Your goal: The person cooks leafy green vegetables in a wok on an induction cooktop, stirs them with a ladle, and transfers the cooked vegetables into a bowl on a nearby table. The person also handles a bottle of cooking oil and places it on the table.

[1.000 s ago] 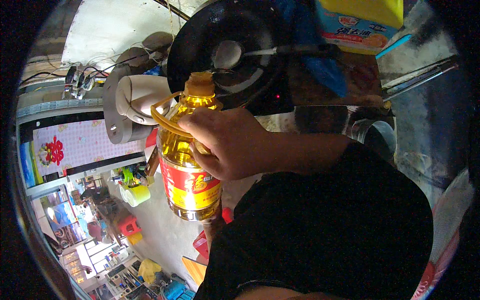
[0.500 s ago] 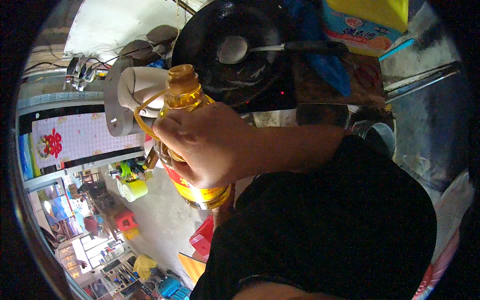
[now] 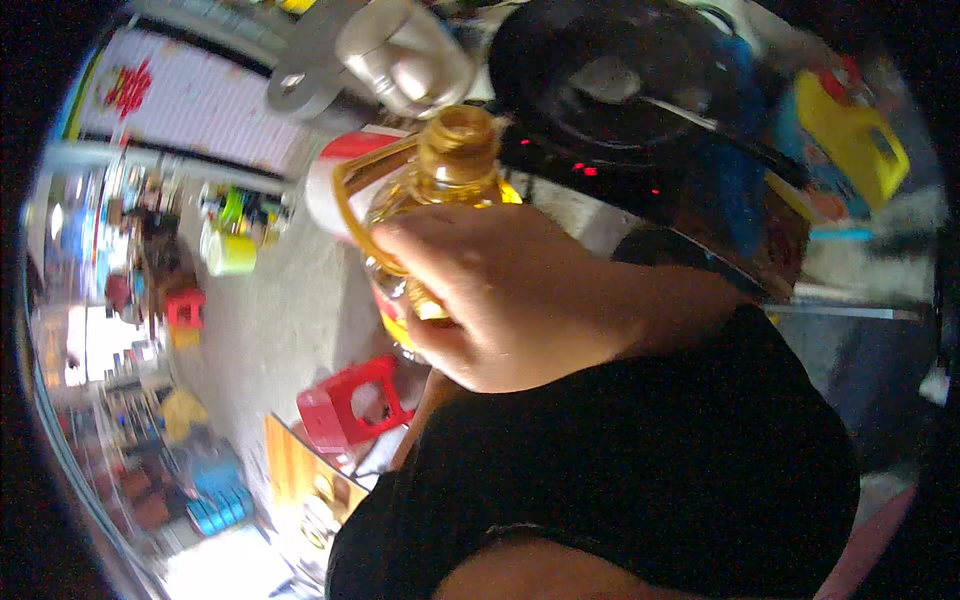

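Note:
My right hand (image 3: 500,290) is closed around a clear bottle of golden cooking oil (image 3: 435,190). The bottle stands nearly upright, its amber neck at the top and a loop handle on its left side. Whether a cap is on the neck I cannot make out. A strip of my left forearm (image 3: 420,408) shows below the bottle; the left hand itself is hidden. Beyond the bottle, a black wok (image 3: 650,110) rests on a black cooktop (image 3: 620,190) with red lights. A ladle (image 3: 610,80) with a dark handle lies in the wok.
A shiny metal pot (image 3: 400,60) stands left of the wok. At the right is a yellow and blue jug (image 3: 850,150). A red and white round container (image 3: 325,190) sits behind the bottle. Lower down are a red stool (image 3: 345,405) and a wooden board (image 3: 295,465).
The view has swung, so the wok and pot appear farther right. My right hand keeps its hold on the oil bottle, which now appears farther right and slightly higher. More of the red stool shows.

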A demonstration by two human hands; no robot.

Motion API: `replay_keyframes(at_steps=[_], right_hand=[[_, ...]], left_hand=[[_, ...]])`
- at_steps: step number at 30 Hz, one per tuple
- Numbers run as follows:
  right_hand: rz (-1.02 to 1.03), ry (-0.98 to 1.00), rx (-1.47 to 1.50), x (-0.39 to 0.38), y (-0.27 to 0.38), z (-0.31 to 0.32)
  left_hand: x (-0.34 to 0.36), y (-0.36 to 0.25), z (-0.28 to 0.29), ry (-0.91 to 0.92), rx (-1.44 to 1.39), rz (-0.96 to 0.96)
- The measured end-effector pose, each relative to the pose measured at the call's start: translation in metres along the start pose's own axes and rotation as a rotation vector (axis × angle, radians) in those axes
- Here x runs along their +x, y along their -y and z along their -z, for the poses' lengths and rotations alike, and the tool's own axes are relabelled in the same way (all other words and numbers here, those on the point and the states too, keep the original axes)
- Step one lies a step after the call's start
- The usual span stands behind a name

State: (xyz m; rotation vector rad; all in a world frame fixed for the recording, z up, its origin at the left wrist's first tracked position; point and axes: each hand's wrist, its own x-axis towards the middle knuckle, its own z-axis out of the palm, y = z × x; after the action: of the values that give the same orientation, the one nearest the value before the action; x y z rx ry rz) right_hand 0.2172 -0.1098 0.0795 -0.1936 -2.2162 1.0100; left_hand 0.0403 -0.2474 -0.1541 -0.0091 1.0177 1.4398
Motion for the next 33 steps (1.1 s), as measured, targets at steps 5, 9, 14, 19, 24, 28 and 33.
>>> replay_keyframes(at_steps=[5,9,14,19,24,28,33], right_hand=[[0.025,0.187,0.129,0.003,0.019,-0.037],[0.111,0.159,0.264,0.018,0.045,-0.096],[-0.547,0.383,0.688,0.035,0.117,-0.171],[-0.529,0.738,1.051,0.088,0.141,-0.269],[-0.586,1.033,1.241,0.131,0.175,-0.376],[-0.600,1.302,1.387,0.159,0.212,-0.463],[-0.592,1.413,1.309,0.184,0.247,-0.573]], left_hand=[[-0.027,0.004,0.030,0.029,-0.122,-0.049],[-0.057,0.005,0.072,0.098,-0.267,-0.147],[-0.131,0.005,0.154,0.108,-0.438,-0.390],[-0.208,-0.007,0.241,0.030,-0.577,-0.626],[-0.273,0.003,0.311,-0.149,-0.471,-0.908],[-0.306,0.021,0.348,-0.165,-1.077,-0.847],[-0.339,0.029,0.392,-0.486,-0.790,-0.784]])
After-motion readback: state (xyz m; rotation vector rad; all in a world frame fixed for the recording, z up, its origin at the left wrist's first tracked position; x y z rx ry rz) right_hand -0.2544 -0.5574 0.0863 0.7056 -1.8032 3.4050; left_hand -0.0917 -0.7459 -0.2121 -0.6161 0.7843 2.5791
